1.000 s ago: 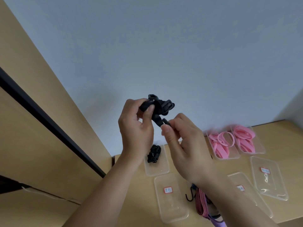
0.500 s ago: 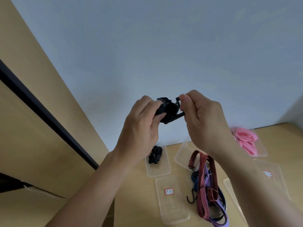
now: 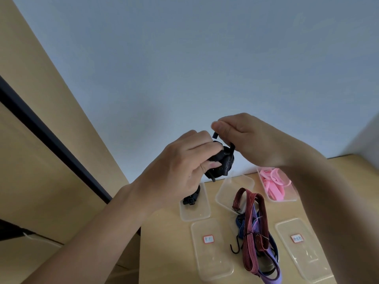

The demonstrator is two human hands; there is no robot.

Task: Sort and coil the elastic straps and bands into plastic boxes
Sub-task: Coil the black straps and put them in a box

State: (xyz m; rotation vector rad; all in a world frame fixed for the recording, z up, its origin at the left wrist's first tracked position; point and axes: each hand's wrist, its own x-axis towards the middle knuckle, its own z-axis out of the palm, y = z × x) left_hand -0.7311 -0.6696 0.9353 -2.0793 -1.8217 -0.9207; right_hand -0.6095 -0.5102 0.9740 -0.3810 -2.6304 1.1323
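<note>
Head view: grips the coiled black strap [image 3: 222,163] mid-air in the left hand [image 3: 180,167], pinches its upturned free end in the right hand [image 3: 252,140]. Hangs over the near-left box [image 3: 194,215] holding another black coil [image 3: 191,198], nearer the left hand

Both bare hands are raised together, gripping one coiled black strap [image 3: 222,162].

The left hand [image 3: 180,167] comes up from the lower left on a bare forearm [image 3: 98,232]. Its back faces the camera, with the fingers curled over the top of the coil and the thumb pressed against its underside. The right hand [image 3: 252,138] reaches in from the right with knuckles up, thumb and forefinger pinching the strap's loose end just above the left fingers.
</note>
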